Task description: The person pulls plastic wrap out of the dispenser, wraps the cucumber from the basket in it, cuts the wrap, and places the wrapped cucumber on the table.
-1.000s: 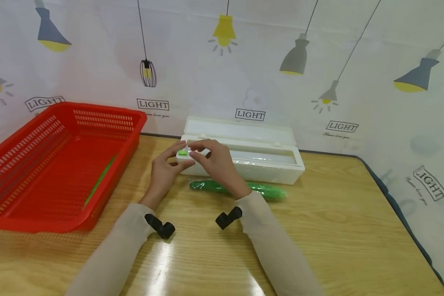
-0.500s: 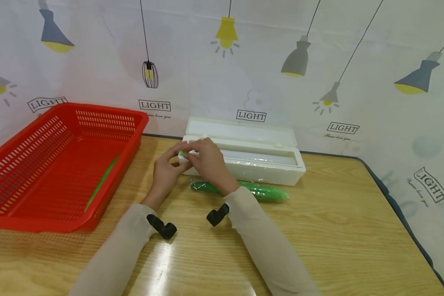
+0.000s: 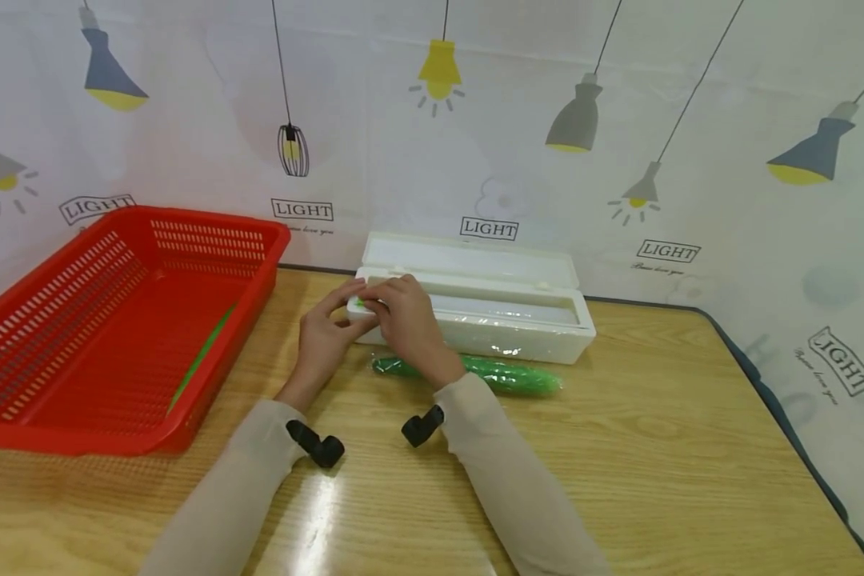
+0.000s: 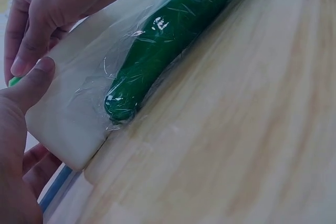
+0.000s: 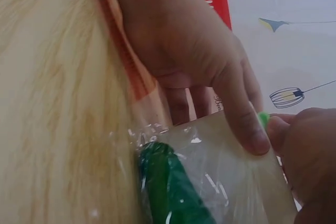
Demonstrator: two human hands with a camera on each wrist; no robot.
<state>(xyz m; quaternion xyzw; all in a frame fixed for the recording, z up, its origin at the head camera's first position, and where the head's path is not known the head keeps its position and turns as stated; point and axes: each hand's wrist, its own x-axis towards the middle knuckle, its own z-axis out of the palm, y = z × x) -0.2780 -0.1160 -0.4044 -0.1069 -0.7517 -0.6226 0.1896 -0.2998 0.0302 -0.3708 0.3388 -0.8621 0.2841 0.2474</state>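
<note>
A long white cling film box stands at the back of the table with its lid raised and the film roll showing inside. My left hand grips its left end, thumb on the front wall. Bent over the same corner, my right hand pinches the small green slider, mostly covered by fingers in the head view. Clear film runs down the box front to a green cucumber wrapped in film, which lies along the foot of the box, partly behind my right wrist.
To the left stands a red slotted basket with a thin green strip along its right inner side. A wall covering printed with lamps rises right behind the box. The wooden table extends to the right.
My right hand has shifted slightly left and closed over the green slider, which showed plainly between the hands a second ago. My left hand has kept its hold on the box end.
</note>
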